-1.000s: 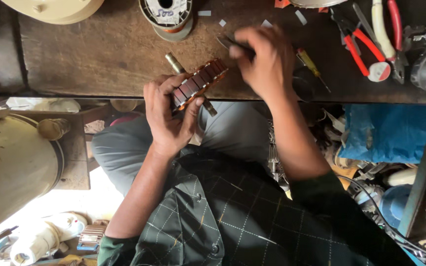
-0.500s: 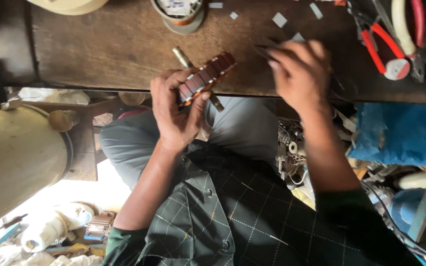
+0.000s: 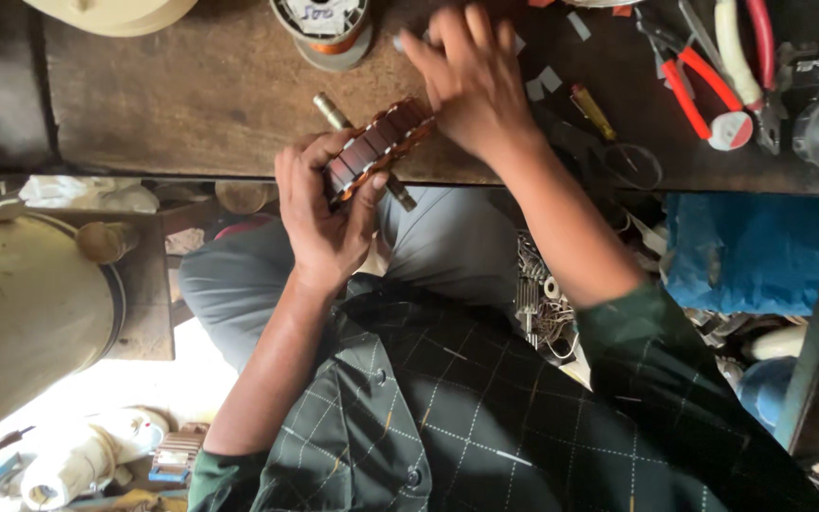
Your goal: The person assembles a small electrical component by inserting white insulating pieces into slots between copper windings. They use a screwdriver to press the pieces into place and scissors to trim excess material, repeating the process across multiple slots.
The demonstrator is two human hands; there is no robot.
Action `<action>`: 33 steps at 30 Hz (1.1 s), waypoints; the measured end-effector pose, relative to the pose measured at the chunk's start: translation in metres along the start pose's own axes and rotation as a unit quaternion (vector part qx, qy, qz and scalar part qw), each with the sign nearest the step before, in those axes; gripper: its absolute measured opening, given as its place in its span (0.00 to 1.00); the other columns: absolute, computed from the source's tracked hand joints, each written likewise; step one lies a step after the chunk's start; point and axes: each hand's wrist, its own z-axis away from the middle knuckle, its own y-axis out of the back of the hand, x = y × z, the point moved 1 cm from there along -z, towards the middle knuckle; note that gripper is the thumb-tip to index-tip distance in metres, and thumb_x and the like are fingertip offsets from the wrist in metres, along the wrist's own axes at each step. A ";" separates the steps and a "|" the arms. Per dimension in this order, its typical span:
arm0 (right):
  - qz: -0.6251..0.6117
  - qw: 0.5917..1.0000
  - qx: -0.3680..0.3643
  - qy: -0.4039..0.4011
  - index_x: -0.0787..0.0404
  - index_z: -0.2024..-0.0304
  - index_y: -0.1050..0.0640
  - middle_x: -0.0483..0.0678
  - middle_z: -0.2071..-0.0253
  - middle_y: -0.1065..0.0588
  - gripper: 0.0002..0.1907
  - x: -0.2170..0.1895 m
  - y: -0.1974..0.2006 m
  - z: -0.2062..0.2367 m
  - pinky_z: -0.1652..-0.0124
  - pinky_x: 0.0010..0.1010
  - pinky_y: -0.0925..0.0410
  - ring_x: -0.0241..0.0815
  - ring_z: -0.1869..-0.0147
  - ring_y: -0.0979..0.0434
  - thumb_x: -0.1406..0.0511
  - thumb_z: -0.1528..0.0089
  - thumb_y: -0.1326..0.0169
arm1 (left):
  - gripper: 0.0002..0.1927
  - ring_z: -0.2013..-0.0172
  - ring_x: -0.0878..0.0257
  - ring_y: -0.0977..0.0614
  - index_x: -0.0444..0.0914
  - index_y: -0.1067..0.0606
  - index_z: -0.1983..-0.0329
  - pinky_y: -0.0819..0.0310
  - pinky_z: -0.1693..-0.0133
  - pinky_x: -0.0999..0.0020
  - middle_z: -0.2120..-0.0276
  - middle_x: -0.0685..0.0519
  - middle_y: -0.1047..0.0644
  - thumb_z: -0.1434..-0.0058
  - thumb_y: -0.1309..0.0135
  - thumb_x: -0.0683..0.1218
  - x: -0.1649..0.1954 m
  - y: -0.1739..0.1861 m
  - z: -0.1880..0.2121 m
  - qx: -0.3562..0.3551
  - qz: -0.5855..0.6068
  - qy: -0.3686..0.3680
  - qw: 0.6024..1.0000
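So the left hand (image 3: 324,223) has its grip closed around a motor armature (image 3: 376,152), a stubby reddish-brown wound core with copper-coloured slots and a metal shaft poking out both ends. It's held tilted, one shaft tip pointing to about 10 o'clock and the other to about 4 o'clock, right at the near edge of the wooden bench (image 3: 201,95), half over the person's lap.

The right hand (image 3: 476,85) sits at about 1 o'clock from the armature, palm down, its heel touching the upper end of the core. The fingers are curled over the bench top; can't tell from here whether that grip is pinching anything, since the fingertips are hidden behind the knuckles.

Around it: a spool of copper wire (image 3: 324,28) at 11 o'clock from the right hand, small pale paper slips (image 3: 547,81) scattered just beside it at 3 o'clock, and a yellow-handled screwdriver (image 3: 594,112) a bit further out the same way. Red-handled pliers (image 3: 703,90) lie well off at 3 o'clock near the bench's right end. Below the bench at 4 o'clock there's a blue cloth (image 3: 741,251), and a big cream-coloured round housing (image 3: 21,322) sits at 8 o'clock from the left hand.
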 end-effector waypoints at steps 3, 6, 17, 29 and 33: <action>0.054 0.998 -0.010 0.014 0.58 0.36 0.23 0.49 0.46 0.30 0.23 -0.002 -0.001 0.047 0.48 0.48 0.39 0.50 0.43 0.33 0.65 0.35 0.44 | 0.24 0.48 0.50 0.25 0.36 0.29 0.42 0.32 0.45 0.60 0.49 0.47 0.24 0.36 0.31 0.41 -0.003 0.000 -0.001 -0.006 -0.004 -0.013 1.000; -0.001 1.000 -0.031 0.001 0.59 0.37 0.24 0.47 0.47 0.29 0.24 -0.004 -0.010 0.095 0.53 0.47 0.39 0.48 0.46 0.32 0.61 0.36 0.40 | 0.24 0.48 0.50 0.25 0.37 0.29 0.41 0.33 0.45 0.60 0.49 0.46 0.24 0.37 0.31 0.41 -0.004 0.000 -0.001 -0.015 -0.017 -0.014 1.000; -0.015 0.989 0.077 0.123 0.60 0.52 0.17 0.44 0.57 0.25 0.12 0.011 -0.038 0.141 0.59 0.38 0.34 0.43 0.59 0.26 0.70 0.38 0.35 | 0.36 0.51 0.50 0.26 0.36 0.35 0.31 0.32 0.46 0.60 0.48 0.48 0.25 0.38 0.29 0.42 -0.004 -0.003 -0.013 -0.045 -0.016 -0.034 0.998; -0.452 0.865 0.185 -0.115 0.61 0.45 0.29 0.52 0.49 0.27 0.08 -0.006 -0.019 0.129 0.55 0.29 0.25 0.43 0.53 0.23 0.73 0.26 0.49 | 0.29 0.56 0.53 0.27 0.40 0.28 0.40 0.32 0.51 0.62 0.53 0.51 0.24 0.41 0.27 0.45 -0.002 -0.009 -0.015 -0.004 0.004 -0.052 0.999; -0.265 0.940 0.217 0.007 0.63 0.51 0.24 0.56 0.54 0.25 0.07 -0.015 0.001 0.106 0.58 0.30 0.28 0.50 0.53 0.22 0.76 0.30 0.44 | 0.24 0.55 0.53 0.27 0.42 0.26 0.42 0.32 0.51 0.63 0.54 0.53 0.25 0.38 0.28 0.46 -0.002 -0.010 -0.016 0.001 0.011 -0.043 0.999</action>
